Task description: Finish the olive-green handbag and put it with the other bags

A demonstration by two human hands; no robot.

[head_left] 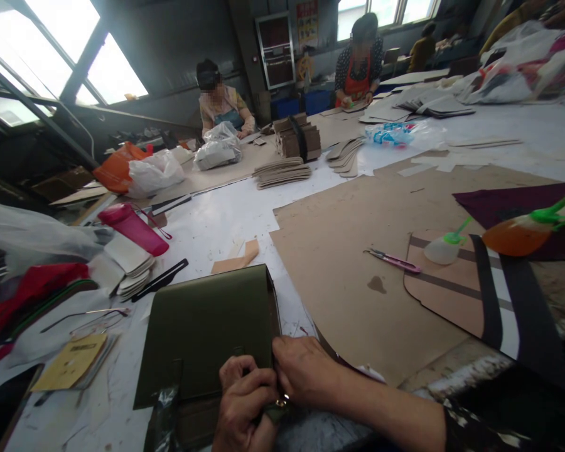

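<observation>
A dark green handbag (pixel 207 314) with a broad flap lies on the white table in front of me. My left hand (pixel 247 398) is closed at the bag's lower right corner, its fingers curled and pressed together. Beside it, my right hand (pixel 306 370) is closed against the bag's right side, with the fingertips partly hidden. Just below the hands, a short green strap end (pixel 277 411) shows with a small gold-coloured metal fitting (pixel 283 399). Clear plastic wrap (pixel 166 408) covers a part at the bag's front left.
Brown card (pixel 329 251) spreads to the right, bearing thread snips (pixel 390 259) and glue bottles (pixel 445 248). On the left are a pink bottle (pixel 134 227), eyeglasses (pixel 89 317) and a yellow notebook (pixel 70 362). Stacked pieces (pixel 282 171) lie farther back, where other people work.
</observation>
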